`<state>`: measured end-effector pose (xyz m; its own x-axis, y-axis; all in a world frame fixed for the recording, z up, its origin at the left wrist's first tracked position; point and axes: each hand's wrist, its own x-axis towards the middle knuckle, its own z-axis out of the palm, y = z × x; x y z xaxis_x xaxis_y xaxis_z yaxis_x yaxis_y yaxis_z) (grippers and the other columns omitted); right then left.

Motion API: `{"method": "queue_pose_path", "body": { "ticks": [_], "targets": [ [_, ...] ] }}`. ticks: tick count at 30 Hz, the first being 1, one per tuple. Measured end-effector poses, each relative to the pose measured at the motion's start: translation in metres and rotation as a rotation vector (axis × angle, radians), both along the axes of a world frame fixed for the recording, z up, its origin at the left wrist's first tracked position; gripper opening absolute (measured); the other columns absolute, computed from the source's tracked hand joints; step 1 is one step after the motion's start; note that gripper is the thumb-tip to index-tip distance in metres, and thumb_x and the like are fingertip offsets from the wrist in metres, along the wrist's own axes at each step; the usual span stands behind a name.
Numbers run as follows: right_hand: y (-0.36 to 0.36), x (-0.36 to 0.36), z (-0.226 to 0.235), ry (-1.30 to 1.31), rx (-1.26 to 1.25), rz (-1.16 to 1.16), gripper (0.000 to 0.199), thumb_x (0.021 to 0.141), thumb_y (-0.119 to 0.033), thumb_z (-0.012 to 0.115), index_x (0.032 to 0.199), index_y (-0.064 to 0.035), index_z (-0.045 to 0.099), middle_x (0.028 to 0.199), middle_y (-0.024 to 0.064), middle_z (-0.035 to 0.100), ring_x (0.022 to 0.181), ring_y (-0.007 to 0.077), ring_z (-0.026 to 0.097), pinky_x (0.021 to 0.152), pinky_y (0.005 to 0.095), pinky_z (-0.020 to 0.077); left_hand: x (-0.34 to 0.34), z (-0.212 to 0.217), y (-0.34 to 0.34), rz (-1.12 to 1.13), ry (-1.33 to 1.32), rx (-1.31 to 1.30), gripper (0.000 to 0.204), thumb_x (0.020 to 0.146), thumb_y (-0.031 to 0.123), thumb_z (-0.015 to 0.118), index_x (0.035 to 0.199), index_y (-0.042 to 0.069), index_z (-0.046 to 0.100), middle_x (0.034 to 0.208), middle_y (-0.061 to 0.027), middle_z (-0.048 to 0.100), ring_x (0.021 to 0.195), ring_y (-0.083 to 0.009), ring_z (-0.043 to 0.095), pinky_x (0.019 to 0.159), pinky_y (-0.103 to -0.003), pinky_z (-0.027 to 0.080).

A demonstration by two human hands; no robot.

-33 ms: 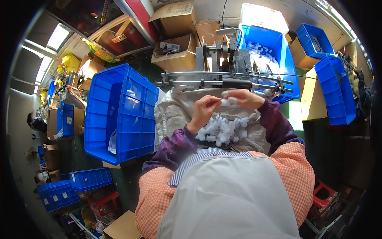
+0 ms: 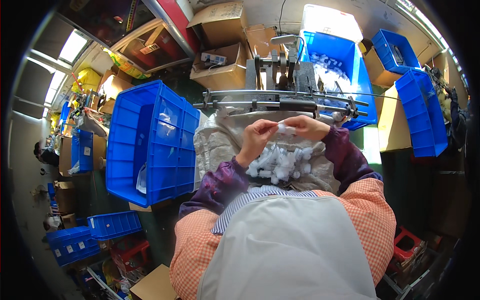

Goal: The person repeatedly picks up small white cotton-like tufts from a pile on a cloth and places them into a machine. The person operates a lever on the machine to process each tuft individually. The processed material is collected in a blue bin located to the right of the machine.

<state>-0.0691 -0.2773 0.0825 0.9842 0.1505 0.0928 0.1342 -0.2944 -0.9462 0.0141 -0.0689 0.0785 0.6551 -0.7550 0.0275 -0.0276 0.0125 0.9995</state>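
Observation:
Between my two hands is a small white translucent plastic piece [image 2: 286, 129], held above a grey-beige cloth sack [image 2: 212, 142]. My left hand [image 2: 256, 138] pinches the piece's left end with thumb and fingertips. On its right end, my right hand [image 2: 311, 128] has its fingers closed. The fingers hide parts of the piece, so its full shape cannot be made out. Just below my hands, a pile of similar white plastic pieces [image 2: 280, 164] lies on the sack.
Beyond my hands runs a metal machine with horizontal rods [image 2: 235, 93] and a black roller [image 2: 297, 105]. A blue crate [image 2: 361, 75] of white pieces stands at the far right. To the left is a large blue crate [image 2: 170, 130]. Cardboard boxes [image 2: 217, 67] stand behind.
My right hand has turned and its fingers, raised and blurred before, now close on the white piece. My left hand stays in place.

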Motion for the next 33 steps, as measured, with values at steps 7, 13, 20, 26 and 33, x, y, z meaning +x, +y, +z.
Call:
{"method": "queue_pose_path", "body": {
  "ticks": [7,13,20,26,33],
  "targets": [
    [-0.070,0.060,-0.032,-0.116,-0.902,-0.810,0.010,0.081,-0.014,0.054,0.086,-0.0070,0.059,0.085,0.0101,0.059,0.086,0.0317,0.055,0.075,0.0404,0.0436,-0.009,-0.048,0.044,-0.267,-0.755,0.575,0.036,0.077,0.030,0.066,0.097,0.001,0.062,0.088,-0.0159,0.063,0.080,-0.0290,0.061,0.072,-0.036,0.048],
    [-0.093,0.090,-0.056,0.006,-1.164,-0.844,0.013,0.079,-0.017,0.055,0.090,-0.0124,0.061,0.091,0.0053,0.060,0.095,0.0262,0.052,0.080,0.0384,0.0443,-0.037,-0.062,0.064,-0.541,-0.601,0.791,0.032,0.073,0.027,0.063,0.094,0.003,0.063,0.085,-0.0151,0.064,0.081,-0.0318,0.060,0.072,-0.039,0.047],
    [-0.100,0.096,-0.058,0.005,-1.078,-0.802,0.016,0.082,-0.022,0.052,0.092,-0.0143,0.061,0.094,0.0027,0.060,0.099,0.0249,0.050,0.084,0.0391,0.0397,-0.039,-0.058,0.064,-0.488,-0.522,0.769,0.020,0.074,0.022,0.061,0.087,0.007,0.067,0.081,-0.0117,0.065,0.077,-0.0298,0.061,0.066,-0.037,0.048],
    [-0.101,0.103,-0.051,0.183,-1.052,-0.795,0.023,0.083,-0.031,0.053,0.099,-0.0181,0.063,0.101,-0.0006,0.060,0.105,0.0218,0.049,0.090,0.0439,0.0328,-0.039,-0.060,0.064,-0.457,-0.569,0.664,0.021,0.077,0.024,0.061,0.088,0.007,0.067,0.080,-0.0120,0.065,0.075,-0.0297,0.062,0.066,-0.037,0.048],
    [-0.101,0.082,-0.052,0.265,-1.149,-0.965,0.028,0.080,-0.035,0.053,0.097,-0.0169,0.063,0.107,0.0041,0.056,0.110,0.0245,0.043,0.094,0.0468,0.0277,-0.023,-0.045,0.067,-0.408,-0.540,0.602,0.021,0.079,0.023,0.061,0.090,0.006,0.067,0.079,-0.0130,0.065,0.073,-0.0284,0.062,0.064,-0.035,0.048]
  ]
}}
